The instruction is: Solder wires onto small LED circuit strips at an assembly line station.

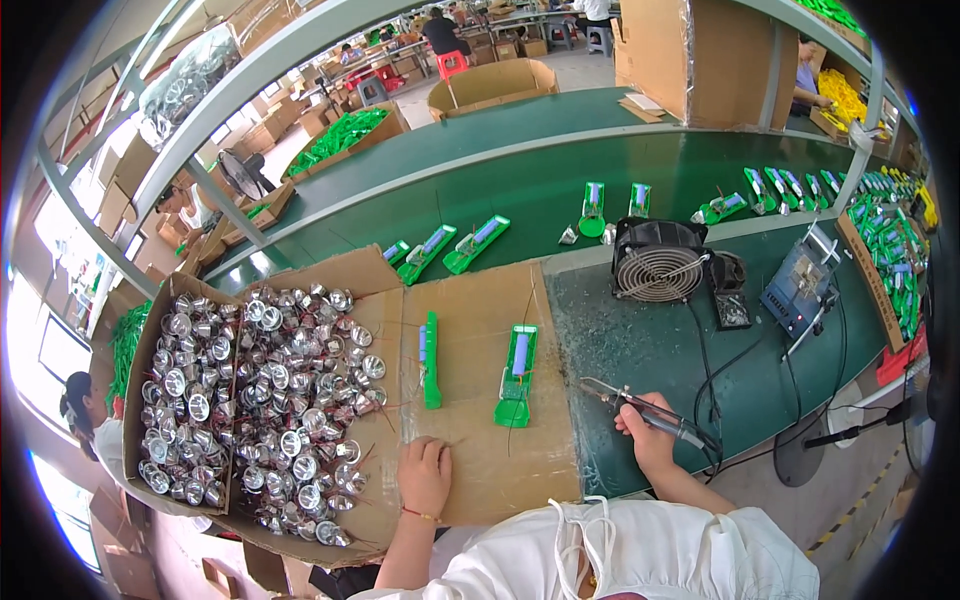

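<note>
My right hand (pixel 648 432) is closed around a soldering iron (pixel 688 432), whose thin metal tip points left over the edge of the cardboard sheet (pixel 470 460). My left hand (pixel 425 472) rests on that cardboard with its fingers laid forward, holding nothing. In front of the hands lies a green plastic housing (pixel 512 410) with a blue cylindrical cell, a small board and loose wires. Left of it, another green housing (pixel 432 365) stands on its side, nearer my left hand. The iron's tip is apart from both housings.
A carton of silver reflector cups (pixel 300 440) with red wires stands at left. Beyond the iron are a small fan (pixel 658 262), a dark tip stand (pixel 730 290) and a blue soldering station (pixel 800 285) with cables. Green housings (pixel 478 245) line the green belt (pixel 540 215) behind.
</note>
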Action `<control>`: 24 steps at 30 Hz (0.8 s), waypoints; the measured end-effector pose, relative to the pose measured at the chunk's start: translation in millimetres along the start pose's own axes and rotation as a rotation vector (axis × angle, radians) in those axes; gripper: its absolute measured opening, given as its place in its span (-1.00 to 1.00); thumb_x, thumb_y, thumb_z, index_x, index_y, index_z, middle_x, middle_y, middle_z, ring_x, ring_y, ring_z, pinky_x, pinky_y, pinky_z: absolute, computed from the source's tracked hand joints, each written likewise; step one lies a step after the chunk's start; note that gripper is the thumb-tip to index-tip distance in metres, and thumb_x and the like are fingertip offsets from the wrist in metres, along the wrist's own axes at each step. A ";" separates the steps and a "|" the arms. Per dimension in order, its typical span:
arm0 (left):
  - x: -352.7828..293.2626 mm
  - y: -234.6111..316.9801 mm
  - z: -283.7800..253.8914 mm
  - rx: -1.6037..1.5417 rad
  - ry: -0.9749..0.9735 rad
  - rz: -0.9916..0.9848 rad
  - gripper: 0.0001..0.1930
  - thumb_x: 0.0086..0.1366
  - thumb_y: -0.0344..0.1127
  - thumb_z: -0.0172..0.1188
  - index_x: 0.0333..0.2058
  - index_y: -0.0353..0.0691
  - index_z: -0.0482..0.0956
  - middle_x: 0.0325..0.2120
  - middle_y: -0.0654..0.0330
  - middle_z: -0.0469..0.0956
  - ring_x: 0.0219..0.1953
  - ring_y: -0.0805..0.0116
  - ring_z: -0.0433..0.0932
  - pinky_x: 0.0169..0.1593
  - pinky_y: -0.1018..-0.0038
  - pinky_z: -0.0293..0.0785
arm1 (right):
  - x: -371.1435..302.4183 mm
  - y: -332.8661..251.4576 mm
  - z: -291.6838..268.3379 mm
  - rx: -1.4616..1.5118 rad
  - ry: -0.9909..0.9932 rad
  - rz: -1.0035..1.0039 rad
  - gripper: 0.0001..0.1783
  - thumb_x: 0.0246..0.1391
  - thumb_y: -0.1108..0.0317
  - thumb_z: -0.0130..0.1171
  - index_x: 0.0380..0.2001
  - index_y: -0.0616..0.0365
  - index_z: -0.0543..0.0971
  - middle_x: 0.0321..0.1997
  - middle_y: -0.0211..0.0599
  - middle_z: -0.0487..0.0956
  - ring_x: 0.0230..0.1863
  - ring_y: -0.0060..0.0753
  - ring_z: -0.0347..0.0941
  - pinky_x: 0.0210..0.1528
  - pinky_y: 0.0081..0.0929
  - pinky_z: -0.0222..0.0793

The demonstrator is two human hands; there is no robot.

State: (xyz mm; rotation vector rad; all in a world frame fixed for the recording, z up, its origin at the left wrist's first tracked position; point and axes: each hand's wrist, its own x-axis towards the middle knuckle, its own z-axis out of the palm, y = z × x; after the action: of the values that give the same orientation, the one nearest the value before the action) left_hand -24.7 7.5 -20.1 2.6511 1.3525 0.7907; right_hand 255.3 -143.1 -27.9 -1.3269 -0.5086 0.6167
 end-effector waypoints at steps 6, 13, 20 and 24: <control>4.3 20.8 -9.3 -0.008 -0.202 0.181 -0.93 0.04 -0.35 0.18 -0.48 -0.16 0.51 -0.43 0.23 0.47 -0.34 0.18 0.45 -0.27 0.31 0.34 | -5.3 -3.4 6.8 -0.001 -0.035 -0.052 -0.84 0.01 0.40 0.14 -0.43 0.23 0.39 -0.55 -0.27 0.52 -0.57 -0.58 0.43 -0.53 -0.68 0.35; 32.8 50.2 -2.4 -0.472 -0.168 -0.038 -0.83 0.15 -0.43 0.06 -0.27 -0.25 0.55 -0.45 0.06 0.54 -0.37 0.10 0.48 -0.26 0.31 0.38 | -9.7 -14.8 8.3 -0.023 -0.022 -0.050 -0.83 0.03 0.39 0.12 -0.40 0.25 0.38 -0.55 -0.26 0.51 -0.58 -0.58 0.40 -0.54 -0.67 0.31; 54.8 60.5 6.2 -0.716 -0.305 -0.497 -0.75 0.15 -0.21 0.18 -0.41 -0.34 0.60 -0.55 0.05 0.56 -0.52 0.31 0.55 -0.42 0.47 0.42 | -13.5 -26.2 25.0 0.014 -0.108 -0.036 -0.82 0.00 0.44 0.16 -0.38 0.29 0.40 -0.51 -0.27 0.53 -0.50 -0.61 0.43 -0.45 -0.68 0.36; 48.1 58.2 17.6 -0.632 -0.279 -0.420 -0.76 0.14 -0.23 0.19 -0.41 -0.34 0.59 -0.52 0.07 0.55 -0.47 0.32 0.55 -0.38 0.46 0.42 | -15.6 -14.1 31.2 -0.161 -0.219 -0.217 -0.83 -0.03 0.49 0.16 -0.36 0.31 0.42 -0.50 -0.29 0.53 -0.50 -0.62 0.43 -0.42 -0.66 0.36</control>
State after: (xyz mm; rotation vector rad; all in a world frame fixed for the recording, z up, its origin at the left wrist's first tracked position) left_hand 49.8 12.0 0.8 1.8343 1.2520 0.6250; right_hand 224.9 -132.7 -8.5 -1.3396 -0.8843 0.5514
